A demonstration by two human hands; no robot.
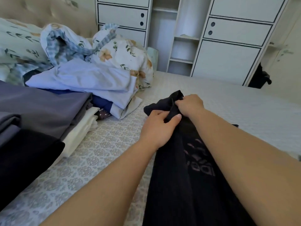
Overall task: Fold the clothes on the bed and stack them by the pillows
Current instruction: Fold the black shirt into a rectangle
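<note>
left hand [160, 126] + right hand [189, 103] both clamped on far edge of black garment [187, 168], close together | garment lies mid-bed, near side, right of folded stack [40, 111] | pillows [19, 39] far left | risk: bunched fabric folds crooked, or edge slips from pinch

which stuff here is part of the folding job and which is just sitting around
Part of the job:
- black garment, gripped by the left hand and right hand
- folded stack on the left
- light blue garment
- pillows
- bed

Just lying about:
- white cabinets
- floral bedding bundle
- dark item by the cabinet
</note>
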